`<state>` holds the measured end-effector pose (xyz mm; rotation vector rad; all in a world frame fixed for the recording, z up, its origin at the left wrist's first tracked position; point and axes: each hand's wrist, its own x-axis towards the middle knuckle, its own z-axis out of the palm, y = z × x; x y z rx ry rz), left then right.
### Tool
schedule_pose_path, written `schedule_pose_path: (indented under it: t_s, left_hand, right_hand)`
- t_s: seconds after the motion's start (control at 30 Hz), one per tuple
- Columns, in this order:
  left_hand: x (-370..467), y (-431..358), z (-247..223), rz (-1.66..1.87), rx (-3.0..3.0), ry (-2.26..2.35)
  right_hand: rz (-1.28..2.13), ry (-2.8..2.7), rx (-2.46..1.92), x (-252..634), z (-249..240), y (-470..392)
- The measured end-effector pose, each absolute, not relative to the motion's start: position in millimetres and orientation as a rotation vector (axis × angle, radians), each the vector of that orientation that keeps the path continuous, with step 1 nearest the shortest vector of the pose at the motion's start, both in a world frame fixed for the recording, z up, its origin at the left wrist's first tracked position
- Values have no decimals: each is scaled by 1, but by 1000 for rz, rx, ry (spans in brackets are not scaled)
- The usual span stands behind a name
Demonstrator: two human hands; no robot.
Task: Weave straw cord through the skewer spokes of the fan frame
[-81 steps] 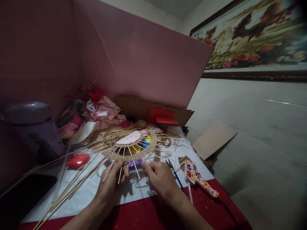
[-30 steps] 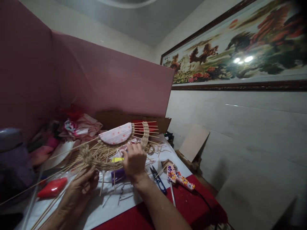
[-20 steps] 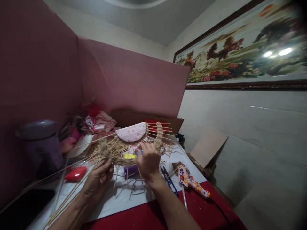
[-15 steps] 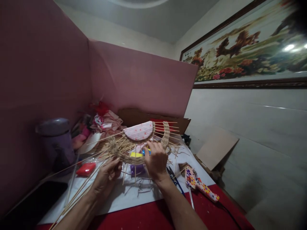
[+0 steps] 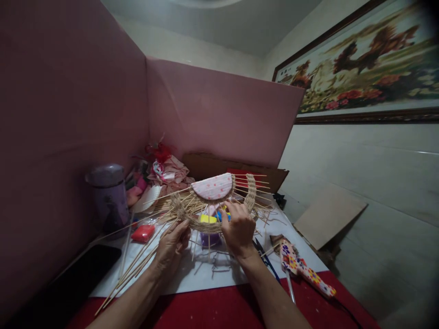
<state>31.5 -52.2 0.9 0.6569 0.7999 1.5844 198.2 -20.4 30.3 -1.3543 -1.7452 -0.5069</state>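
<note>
Coral-red dots pattern the pale pink half-round panel (image 5: 212, 186), and the woven band (image 5: 251, 192) is tan. Purple, yellow and orange flowers cover the whitish glue gun (image 5: 318, 281). The packet (image 5: 143, 233) is bright red, the tumbler (image 5: 108, 196) lilac, the sheet (image 5: 181, 284) white, the cloth (image 5: 192, 313) deep red.

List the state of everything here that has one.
Woven piece, held up, stick ends jutting out
Left hand, pinching the woven piece's edge
Right hand, curled, grip unclear
Snips, blades apart
Glue gun, lying down
Tumbler, upright
Red packet, lying flat
Brown cardboard, standing on edge
Pale board, tilted
</note>
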Motion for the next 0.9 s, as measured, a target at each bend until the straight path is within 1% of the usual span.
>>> schedule_pose_path:
  t_s: [0.63, 0.9]
  left_hand:
    - [35, -57, 2, 1612, 649, 771]
    - [34, -54, -2, 1588, 539, 735]
  right_hand:
    - [-441, -1727, -1376, 198, 31, -18]
    - [-427, -1730, -1412, 199, 29, -16]
